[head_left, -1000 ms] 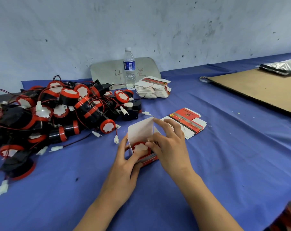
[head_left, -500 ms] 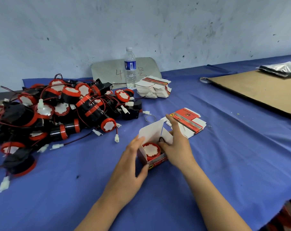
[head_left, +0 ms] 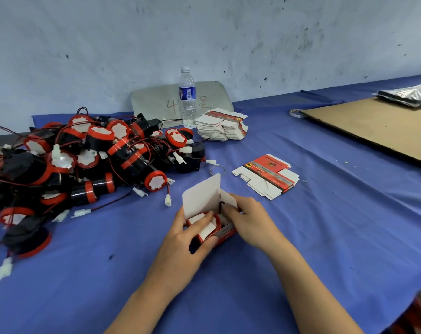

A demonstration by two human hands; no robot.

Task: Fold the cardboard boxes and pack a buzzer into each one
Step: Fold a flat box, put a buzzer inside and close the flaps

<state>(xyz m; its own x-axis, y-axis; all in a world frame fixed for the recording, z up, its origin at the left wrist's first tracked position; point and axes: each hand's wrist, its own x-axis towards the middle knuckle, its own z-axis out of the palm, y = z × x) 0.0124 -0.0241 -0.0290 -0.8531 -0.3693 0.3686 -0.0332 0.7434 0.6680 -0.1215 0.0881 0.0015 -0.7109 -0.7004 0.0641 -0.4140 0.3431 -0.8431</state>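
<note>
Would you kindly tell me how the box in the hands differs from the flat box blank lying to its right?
The held box is folded up, its white lid flap standing open; the flat box blank lies collapsed on the blue cloth. The held box holds a buzzer; the blank holds nothing. The left hand and right hand grip the held box; the blank lies untouched. Both are red-printed white card.

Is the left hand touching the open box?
Touching. The head view shows the left hand gripping the open box from its left side, the thumb pressing a side flap inward.
</note>
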